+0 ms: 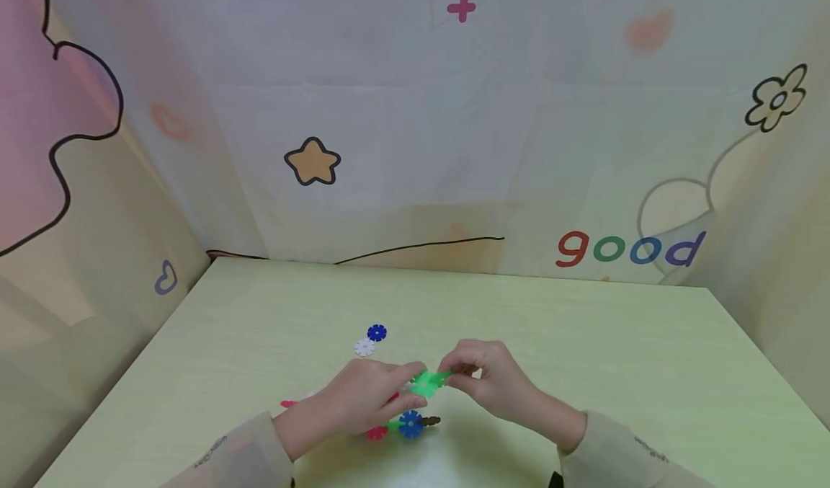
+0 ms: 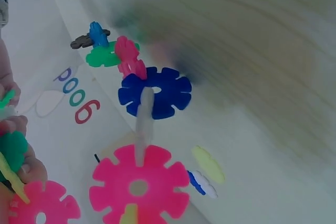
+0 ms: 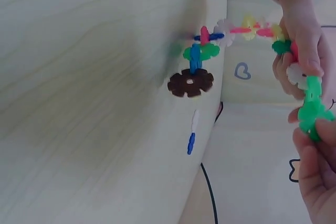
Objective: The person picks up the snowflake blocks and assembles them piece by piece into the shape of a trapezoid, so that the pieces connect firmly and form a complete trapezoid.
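Above the bench (image 1: 583, 329), your left hand (image 1: 353, 398) grips a chain of notched discs (image 3: 224, 31) beside a bright green disc (image 1: 426, 384), and your right hand (image 1: 489, 373) pinches the green piece (image 1: 443, 379) at that end. From your left hand the chain curves round to a brown disc (image 3: 178, 84). Beyond that hand, a white disc (image 1: 359, 347) and a dark blue disc (image 1: 372, 333) lie close together.

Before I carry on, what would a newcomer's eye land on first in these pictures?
Probably the bright green pieces between the left hand and right hand, low in the middle of the head view. Next, the chain of coloured discs running from the left hand, its pink disc looming large low in the left wrist view. Then the multicoloured word "good" on the backdrop, right of centre.
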The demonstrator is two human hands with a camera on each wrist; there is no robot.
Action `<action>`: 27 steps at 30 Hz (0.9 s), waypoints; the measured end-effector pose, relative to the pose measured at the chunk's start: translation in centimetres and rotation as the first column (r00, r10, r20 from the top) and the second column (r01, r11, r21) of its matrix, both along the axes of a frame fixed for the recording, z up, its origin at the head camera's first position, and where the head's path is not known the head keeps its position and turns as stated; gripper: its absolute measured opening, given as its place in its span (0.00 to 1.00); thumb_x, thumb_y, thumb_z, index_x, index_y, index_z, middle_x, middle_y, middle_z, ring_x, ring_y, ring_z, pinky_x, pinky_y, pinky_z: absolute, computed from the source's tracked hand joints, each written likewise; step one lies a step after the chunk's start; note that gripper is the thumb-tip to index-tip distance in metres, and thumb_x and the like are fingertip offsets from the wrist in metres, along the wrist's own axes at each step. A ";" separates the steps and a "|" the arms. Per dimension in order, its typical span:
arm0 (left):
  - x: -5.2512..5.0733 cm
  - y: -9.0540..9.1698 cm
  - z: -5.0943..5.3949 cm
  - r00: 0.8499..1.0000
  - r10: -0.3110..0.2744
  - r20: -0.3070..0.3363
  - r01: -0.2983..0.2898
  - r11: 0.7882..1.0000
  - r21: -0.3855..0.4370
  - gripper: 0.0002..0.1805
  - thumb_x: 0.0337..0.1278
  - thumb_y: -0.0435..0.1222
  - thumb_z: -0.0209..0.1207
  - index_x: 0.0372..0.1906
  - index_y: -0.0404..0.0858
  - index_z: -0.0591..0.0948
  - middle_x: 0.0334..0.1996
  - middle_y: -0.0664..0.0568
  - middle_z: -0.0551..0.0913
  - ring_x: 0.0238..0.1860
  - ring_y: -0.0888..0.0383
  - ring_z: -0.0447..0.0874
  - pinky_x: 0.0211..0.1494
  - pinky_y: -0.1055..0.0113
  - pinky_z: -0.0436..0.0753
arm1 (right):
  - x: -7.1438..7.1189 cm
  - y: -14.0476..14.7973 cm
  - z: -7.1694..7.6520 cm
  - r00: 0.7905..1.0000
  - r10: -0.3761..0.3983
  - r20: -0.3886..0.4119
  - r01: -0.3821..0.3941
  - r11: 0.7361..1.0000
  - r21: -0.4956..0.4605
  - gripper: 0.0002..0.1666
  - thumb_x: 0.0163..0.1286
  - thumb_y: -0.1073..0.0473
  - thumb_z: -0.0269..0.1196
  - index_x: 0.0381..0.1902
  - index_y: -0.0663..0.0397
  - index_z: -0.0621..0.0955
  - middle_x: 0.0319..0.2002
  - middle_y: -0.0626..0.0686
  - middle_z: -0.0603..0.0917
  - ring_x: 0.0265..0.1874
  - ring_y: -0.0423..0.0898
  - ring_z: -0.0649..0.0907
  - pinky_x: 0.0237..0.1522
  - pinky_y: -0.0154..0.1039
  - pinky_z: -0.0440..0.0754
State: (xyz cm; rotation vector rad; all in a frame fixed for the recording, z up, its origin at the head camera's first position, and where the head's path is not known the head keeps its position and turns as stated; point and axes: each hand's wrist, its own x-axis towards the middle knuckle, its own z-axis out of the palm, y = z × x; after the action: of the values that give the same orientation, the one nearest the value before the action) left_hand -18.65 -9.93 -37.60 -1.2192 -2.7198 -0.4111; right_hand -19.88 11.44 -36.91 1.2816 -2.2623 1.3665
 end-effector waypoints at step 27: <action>-0.9 -5.5 0.5 0.895 0.437 0.095 -0.441 0.897 0.021 0.26 0.53 0.54 0.52 0.52 0.42 0.72 0.08 0.62 0.64 0.12 0.67 0.62 0.20 0.74 0.63 | -3.5 -2.4 -0.3 0.973 -0.165 0.161 0.129 0.968 0.214 0.14 0.59 0.61 0.60 0.44 0.56 0.78 0.42 0.53 0.81 0.41 0.47 0.79 0.38 0.37 0.78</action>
State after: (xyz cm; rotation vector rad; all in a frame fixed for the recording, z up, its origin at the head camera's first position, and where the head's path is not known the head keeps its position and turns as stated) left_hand -19.56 -15.38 -37.09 -0.5517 -2.9253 -0.4662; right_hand -23.41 9.09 -37.26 1.0562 -2.6179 1.2714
